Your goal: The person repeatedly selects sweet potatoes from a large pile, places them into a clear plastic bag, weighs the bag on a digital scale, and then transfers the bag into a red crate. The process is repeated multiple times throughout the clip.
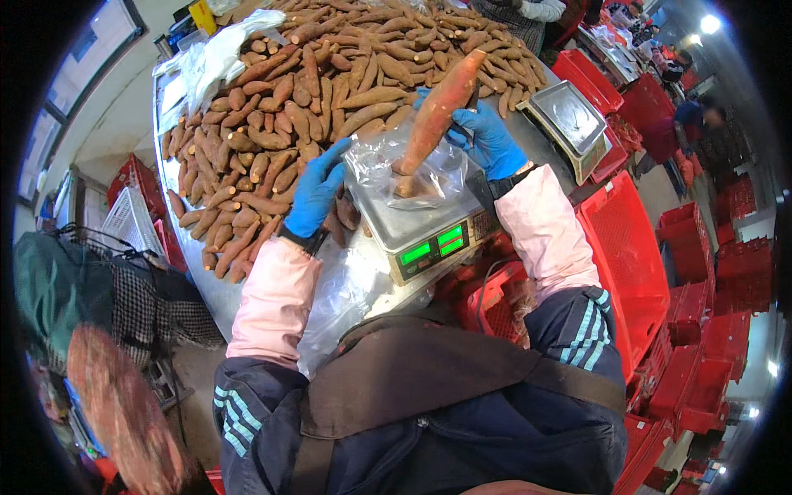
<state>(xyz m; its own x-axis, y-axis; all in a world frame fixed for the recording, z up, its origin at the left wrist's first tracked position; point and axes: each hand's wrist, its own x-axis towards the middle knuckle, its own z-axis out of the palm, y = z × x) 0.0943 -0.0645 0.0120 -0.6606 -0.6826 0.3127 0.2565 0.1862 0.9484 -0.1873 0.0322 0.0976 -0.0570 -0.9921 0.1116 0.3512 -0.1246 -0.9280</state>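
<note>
My right hand (488,142), in a blue glove, is closed around a large reddish sweet potato (441,107). The root stands tilted over the scale, its lower end down at a clear plastic bag (375,158). That bag lies crumpled on the metal pan of a digital scale (396,233) with green lit displays. To the left of the scale is my left hand (316,198), also blue-gloved, its fingers stretched and thumb apart. Its fingertips come up to the bag's left edge; whether they touch it I cannot tell. A big heap of sweet potatoes (280,124) covers the table beyond.
A second scale (566,120) stands on the right. Red plastic crates (623,264) are stacked along the right side. White plastic bags (219,62) lie at the table's far left, and more clear plastic (351,285) near its front edge. Other people are at work in the background.
</note>
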